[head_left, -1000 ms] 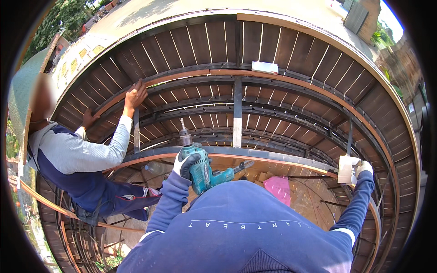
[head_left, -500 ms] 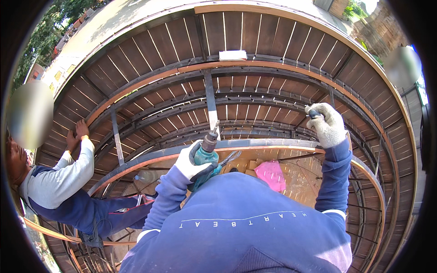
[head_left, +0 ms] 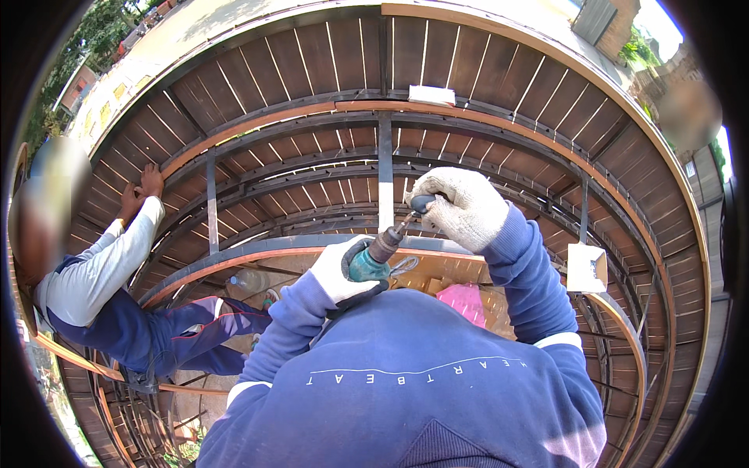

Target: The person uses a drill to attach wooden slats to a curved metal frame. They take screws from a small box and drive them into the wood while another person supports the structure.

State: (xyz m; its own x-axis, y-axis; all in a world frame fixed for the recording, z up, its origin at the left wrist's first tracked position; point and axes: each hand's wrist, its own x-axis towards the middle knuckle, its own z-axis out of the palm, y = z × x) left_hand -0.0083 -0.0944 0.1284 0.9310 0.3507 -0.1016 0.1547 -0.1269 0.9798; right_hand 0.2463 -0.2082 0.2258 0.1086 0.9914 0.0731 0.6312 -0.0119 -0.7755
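Observation:
My left hand, in a white work glove, grips a teal power drill whose bit points up and to the right. My right hand, also gloved, is closed around a small dark piece at the tip of the drill bit. Both hands are raised in front of a curved frame of dark metal rails clad with brown wooden slats. My blue sweatshirt fills the lower middle of the view.
A co-worker in a white and navy top sits at the left, a hand pressed on the slats. A small white box rests on the right rail, a white block higher up. A pink bag lies below.
My right hand came in from the far right rail to the drill's tip. The drill tilted up toward it. The co-worker's raised hand dropped lower on the slats.

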